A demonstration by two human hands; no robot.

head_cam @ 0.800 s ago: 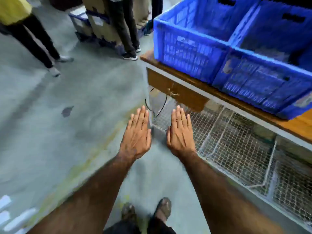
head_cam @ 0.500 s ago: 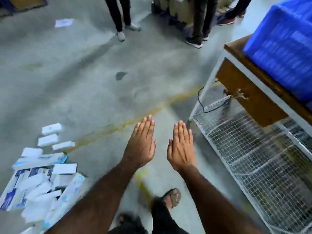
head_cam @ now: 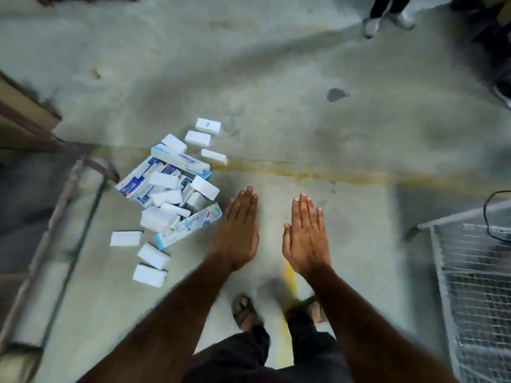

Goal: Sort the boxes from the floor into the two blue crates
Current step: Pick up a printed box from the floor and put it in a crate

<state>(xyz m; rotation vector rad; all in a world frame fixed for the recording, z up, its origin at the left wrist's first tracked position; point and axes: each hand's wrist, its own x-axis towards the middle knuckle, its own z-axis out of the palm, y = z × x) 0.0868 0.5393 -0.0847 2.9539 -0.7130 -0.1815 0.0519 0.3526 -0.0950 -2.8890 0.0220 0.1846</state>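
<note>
Flat left hand (head_cam: 238, 235) (empty) beside boxes (head_cam: 168, 189).

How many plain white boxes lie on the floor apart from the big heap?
6: three beyond the heap, three on its near side. More sit in the heap, partly hidden.

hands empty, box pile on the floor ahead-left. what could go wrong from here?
1. The pile of boxes is jumbled and overlapping, so a grab by the left hand or right hand may shift neighbours or mix the long printed cartons with the plain white ones.
2. Loose white boxes lie near the feet and could be stepped on.
3. The frame is blurred, so labels may be misread.
</note>
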